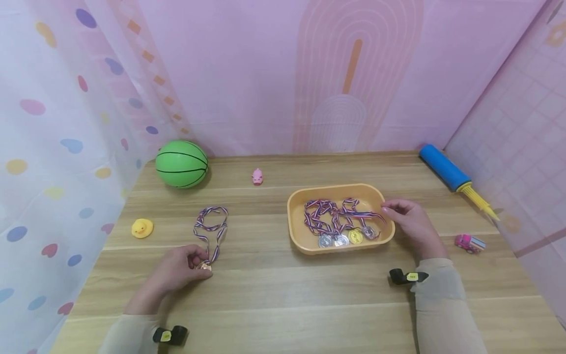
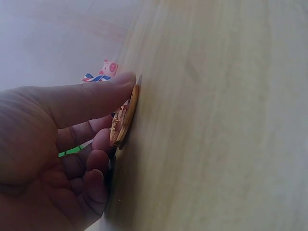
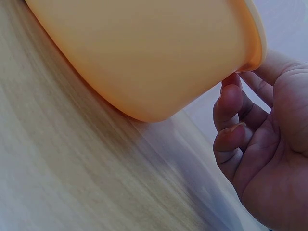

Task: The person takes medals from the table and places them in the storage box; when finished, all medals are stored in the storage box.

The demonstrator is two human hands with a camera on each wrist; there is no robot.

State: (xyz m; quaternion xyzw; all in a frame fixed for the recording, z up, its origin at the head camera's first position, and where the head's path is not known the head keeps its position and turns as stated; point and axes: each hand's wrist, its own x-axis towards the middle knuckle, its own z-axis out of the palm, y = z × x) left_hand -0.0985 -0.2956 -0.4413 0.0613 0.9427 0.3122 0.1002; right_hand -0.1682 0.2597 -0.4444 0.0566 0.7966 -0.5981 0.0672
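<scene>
At the left of the head view, my left hand [image 1: 181,270] pinches a bronze-coloured medal [image 1: 204,266] at its edges, low over the table. Its striped ribbon [image 1: 211,227] stretches away across the wood in a loop. In the left wrist view the thumb lies on one edge of the medal [image 2: 125,118], and the fingertips are at the other. My right hand [image 1: 411,221] grips the right rim of an orange plastic basin [image 1: 294,231], thumb above and fingers below. Several silver and gold medals [image 1: 340,240] lie in the basin with their ribbons tangled.
Behind the left hand are a yellow toy duck [image 1: 142,228] and a green ball [image 1: 182,164]. A small pink toy pig [image 1: 257,177] stands at the back. On the right lie a blue and yellow pump [image 1: 446,168] and a pink toy truck [image 1: 469,243]. Curtains enclose the table.
</scene>
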